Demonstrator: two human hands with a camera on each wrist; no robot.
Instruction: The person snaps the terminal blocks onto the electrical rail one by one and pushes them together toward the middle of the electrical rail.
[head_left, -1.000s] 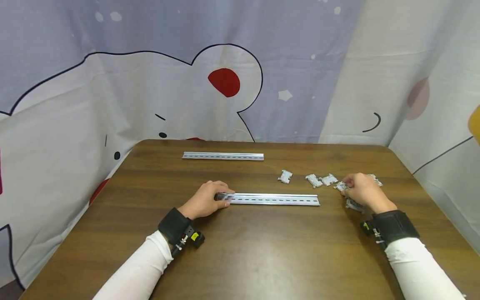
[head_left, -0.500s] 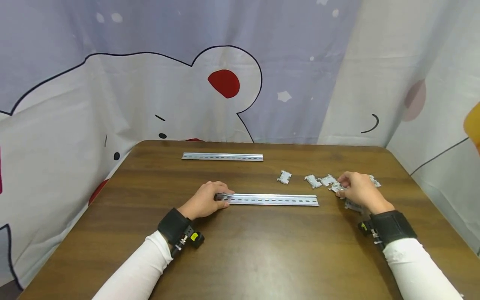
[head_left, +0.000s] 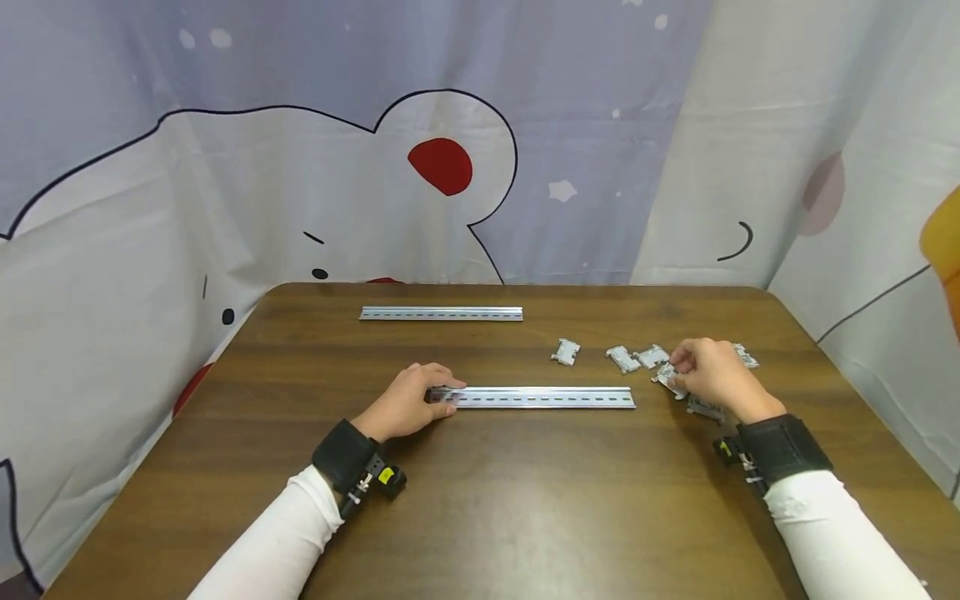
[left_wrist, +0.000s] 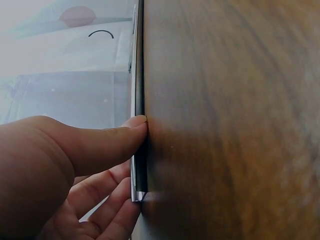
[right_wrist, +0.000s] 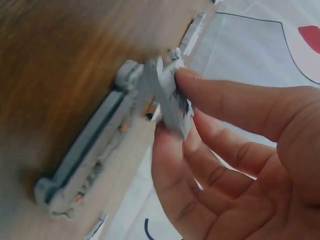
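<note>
In the head view my left hand (head_left: 408,402) grips the left end of a slotted metal DIN rail (head_left: 547,397) lying on the table. Its thumb presses the rail's near edge in the left wrist view, with the fingers around the end and far side. My right hand (head_left: 716,375), beyond the rail's right end, pinches a grey DIN rail terminal block (right_wrist: 170,100) between thumb and fingertips, tilted close over the table. Another terminal block (right_wrist: 90,150), with small orange spots, lies beside it on the wood. My palm hides part of the group.
A second DIN rail (head_left: 441,313) lies near the table's back edge. Loose terminal blocks are spread on the right: one alone (head_left: 566,352), a left one of a pair (head_left: 622,359), and one beyond my hand (head_left: 746,356). A printed curtain (head_left: 585,167) hangs behind the wooden table (head_left: 510,500).
My right hand has shifted slightly left, and the terminal block in its fingers has moved left and turned a little. The left hand stays on the rail. The head view has shifted slightly.
</note>
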